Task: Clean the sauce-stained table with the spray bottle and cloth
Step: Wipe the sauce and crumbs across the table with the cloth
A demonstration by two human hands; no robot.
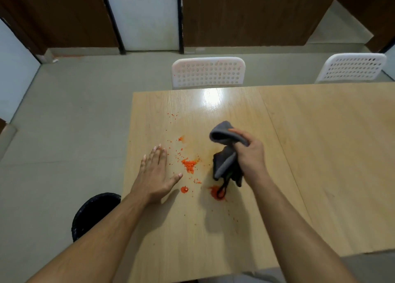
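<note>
Orange-red sauce stains are scattered over the left part of the light wooden table, with blobs and many small specks. My right hand grips a bunched grey cloth just above the table. The cloth's black loop hangs down onto a red blob. My left hand rests flat on the table near its left edge, fingers straight, just left of the stains. No spray bottle is in view.
Two white perforated chairs stand at the table's far side, one in the middle and one at the right. A black bin sits on the floor by the table's left edge. Brown wall panels rise behind.
</note>
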